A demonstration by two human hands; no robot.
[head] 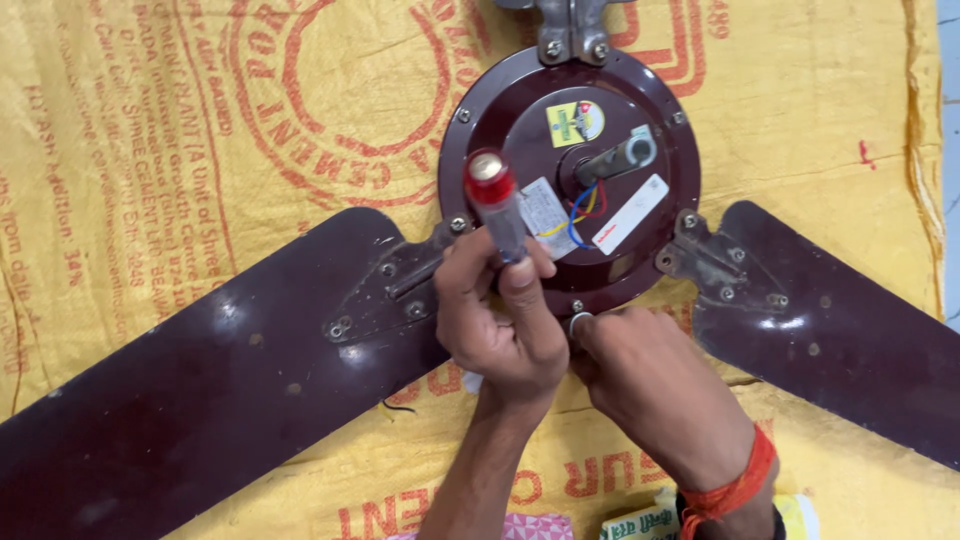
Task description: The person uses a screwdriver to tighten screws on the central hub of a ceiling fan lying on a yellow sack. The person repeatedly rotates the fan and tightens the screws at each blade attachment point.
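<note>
1. A maroon ceiling fan [520, 110] lies flat on a yellow woven sack [160, 130] printed in red, its round motor housing facing up.
2. The left hand [500, 310] grips a screwdriver [497, 205] with a clear handle and red cap; the fingers are pressed together around the handle, thumb up along its near side.
3. The screwdriver stands nearly upright over the lower left rim of the housing, its tip hidden behind the hand.
4. The right hand [650, 385] rests just beside the left, at the lower edge of the housing. Its fingers are curled in toward the rim; what they pinch, if anything, I cannot tell.
5. A silver ring shows on one right finger, and an orange thread band [735, 485] wraps the wrist.
6. The two hands touch or nearly touch near a small screw [577, 306] on the rim.
7. One blade [200, 390] runs out to the lower left, another [840, 325] to the right, each bolted on by a grey metal bracket; a third bracket [570, 30] shows at the top edge.
8. At the hub, a short metal shaft [620, 158] lies tilted, with blue, yellow and red wires [578, 215] looping below it and stickers around it.
9. A small printed packet [640, 520] sits at the bottom edge, near the right wrist.
</note>
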